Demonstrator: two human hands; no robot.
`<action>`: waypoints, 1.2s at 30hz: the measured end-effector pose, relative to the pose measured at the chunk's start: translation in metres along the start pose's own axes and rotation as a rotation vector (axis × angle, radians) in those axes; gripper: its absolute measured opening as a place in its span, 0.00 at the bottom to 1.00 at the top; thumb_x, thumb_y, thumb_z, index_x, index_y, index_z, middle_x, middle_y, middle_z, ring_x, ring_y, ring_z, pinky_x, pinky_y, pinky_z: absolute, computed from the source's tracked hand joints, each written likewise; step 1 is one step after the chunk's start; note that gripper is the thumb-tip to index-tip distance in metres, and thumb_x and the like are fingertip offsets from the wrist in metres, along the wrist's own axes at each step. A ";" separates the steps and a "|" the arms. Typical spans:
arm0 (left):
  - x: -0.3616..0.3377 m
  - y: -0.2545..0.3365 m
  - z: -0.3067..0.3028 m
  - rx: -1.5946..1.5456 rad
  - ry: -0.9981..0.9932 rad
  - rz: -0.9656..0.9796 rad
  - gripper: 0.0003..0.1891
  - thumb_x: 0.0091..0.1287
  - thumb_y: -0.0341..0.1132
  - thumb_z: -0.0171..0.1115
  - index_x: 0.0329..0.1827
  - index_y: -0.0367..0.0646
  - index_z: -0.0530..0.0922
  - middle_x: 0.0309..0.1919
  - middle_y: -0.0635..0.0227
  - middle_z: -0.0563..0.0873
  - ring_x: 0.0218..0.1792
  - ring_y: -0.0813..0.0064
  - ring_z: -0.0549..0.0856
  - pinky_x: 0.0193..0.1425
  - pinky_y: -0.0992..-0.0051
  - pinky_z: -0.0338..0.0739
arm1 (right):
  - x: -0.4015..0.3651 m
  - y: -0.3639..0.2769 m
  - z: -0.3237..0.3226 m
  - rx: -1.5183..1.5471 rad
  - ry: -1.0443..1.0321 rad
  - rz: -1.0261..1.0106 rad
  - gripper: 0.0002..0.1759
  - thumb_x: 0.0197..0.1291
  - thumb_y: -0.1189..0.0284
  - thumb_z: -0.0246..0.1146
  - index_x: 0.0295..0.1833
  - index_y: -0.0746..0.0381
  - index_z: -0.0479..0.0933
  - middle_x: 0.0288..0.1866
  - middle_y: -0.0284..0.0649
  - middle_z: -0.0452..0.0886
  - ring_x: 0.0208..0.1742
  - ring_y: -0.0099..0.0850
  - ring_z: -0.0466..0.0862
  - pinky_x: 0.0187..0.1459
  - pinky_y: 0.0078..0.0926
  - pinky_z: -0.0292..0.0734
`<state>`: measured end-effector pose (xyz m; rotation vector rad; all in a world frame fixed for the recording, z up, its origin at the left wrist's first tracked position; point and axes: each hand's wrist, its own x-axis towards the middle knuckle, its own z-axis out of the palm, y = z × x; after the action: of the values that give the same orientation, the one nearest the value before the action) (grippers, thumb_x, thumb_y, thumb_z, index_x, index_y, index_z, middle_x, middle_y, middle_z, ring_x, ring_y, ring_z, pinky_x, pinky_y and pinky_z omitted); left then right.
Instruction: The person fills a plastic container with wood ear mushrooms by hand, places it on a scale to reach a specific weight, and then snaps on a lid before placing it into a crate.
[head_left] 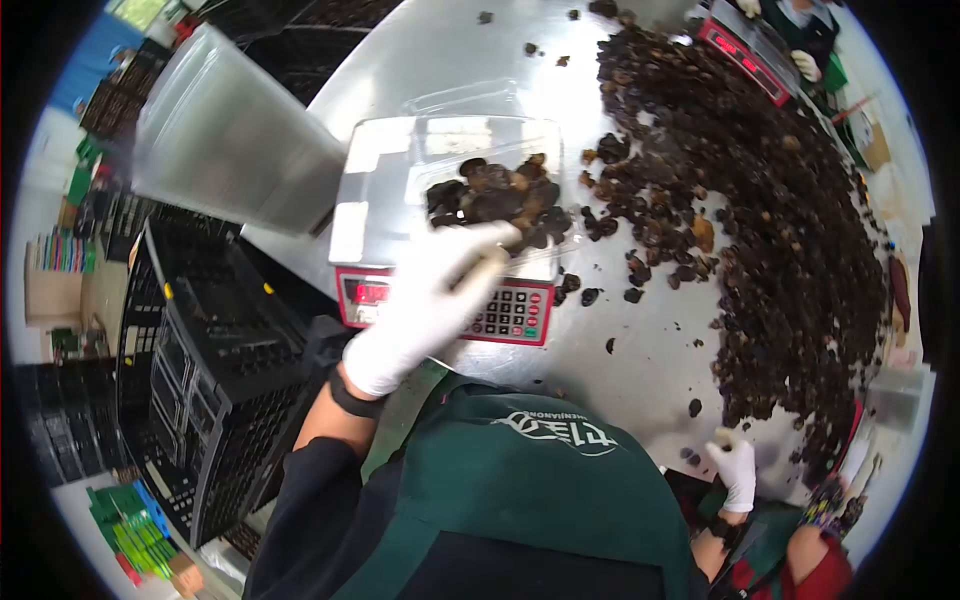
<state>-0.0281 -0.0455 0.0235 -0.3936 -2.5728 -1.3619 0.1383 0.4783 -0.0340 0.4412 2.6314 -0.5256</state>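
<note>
My left hand [445, 285], in a white glove, is over the front of a weighing scale [353, 205] with a red keypad panel. Its fingers and thumb are slightly blurred, with a gap between them and nothing visible inside. Just beyond the fingertips, dark brown mushroom-like pieces [495, 190] lie heaped in a clear plastic tray on the scale. The hand partly covers the panel and its red display. Low on the right, my right hand [735, 468], also gloved, is at the table's near edge beside a few loose dark pieces. Its fingers look apart, with nothing visible in them.
A large pile of dark pieces [790, 230] covers the right of the metal table [620, 370]. Stacked clear trays [240, 140] stand at left, above black crates [240, 390]. Another scale [745, 55] and a co-worker's gloved hands are at far right; another person's arm shows lower right.
</note>
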 end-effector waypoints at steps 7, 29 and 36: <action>0.041 -0.011 -0.025 0.055 0.160 -0.064 0.15 0.69 0.24 0.63 0.58 0.38 0.83 0.39 0.68 0.90 0.40 0.82 0.85 0.51 0.79 0.78 | 0.062 -0.204 -0.013 0.938 -0.137 -0.156 0.14 0.62 0.78 0.56 0.52 0.64 0.81 0.38 0.30 0.82 0.31 0.14 0.73 0.31 0.13 0.65; 0.043 -0.044 -0.051 0.129 0.288 -0.151 0.14 0.70 0.23 0.61 0.58 0.36 0.83 0.42 0.68 0.88 0.43 0.82 0.84 0.54 0.79 0.77 | 0.172 -0.419 -0.001 1.561 -0.161 -0.590 0.13 0.75 0.70 0.57 0.56 0.65 0.80 0.28 0.23 0.73 0.23 0.12 0.65 0.25 0.12 0.61; 0.056 -0.046 -0.069 0.156 0.304 -0.191 0.14 0.73 0.26 0.60 0.60 0.38 0.82 0.44 0.68 0.89 0.45 0.82 0.85 0.56 0.79 0.78 | 0.138 -0.372 -0.004 0.402 0.072 -0.933 0.12 0.57 0.67 0.71 0.44 0.63 0.84 0.37 0.39 0.86 0.37 0.28 0.85 0.42 0.24 0.79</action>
<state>-0.0925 -0.1204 0.0427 0.0831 -2.4839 -1.1608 -0.1232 0.1842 0.0143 -0.7292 2.6661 -1.3376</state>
